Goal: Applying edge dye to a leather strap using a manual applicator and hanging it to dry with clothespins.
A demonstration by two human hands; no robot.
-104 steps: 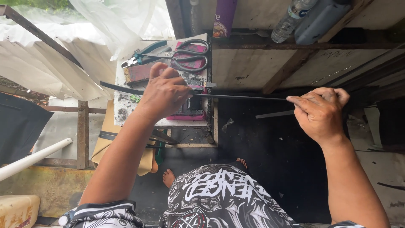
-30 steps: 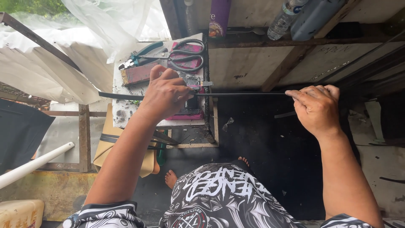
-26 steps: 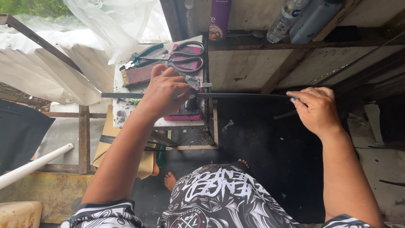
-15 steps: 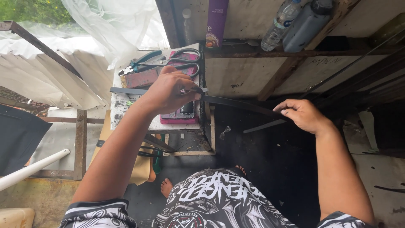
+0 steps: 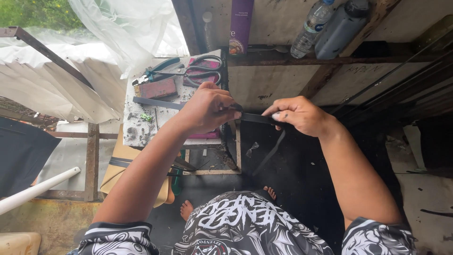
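One thin, dark, flat strip (image 5: pixel 257 118), drooping rightward

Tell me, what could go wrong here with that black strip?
The strip is pinched between the left hand and right hand; its free end hangs toward the floor and might snag or slip from either grip. The scissors and pliers lie open on the small table near the left forearm and bare feet below.

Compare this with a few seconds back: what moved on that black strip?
The right hand slid left along the black strip, closing on the left hand; the freed end now hangs down. Both hands kept their grip. Scissors and pliers stayed on the small table.
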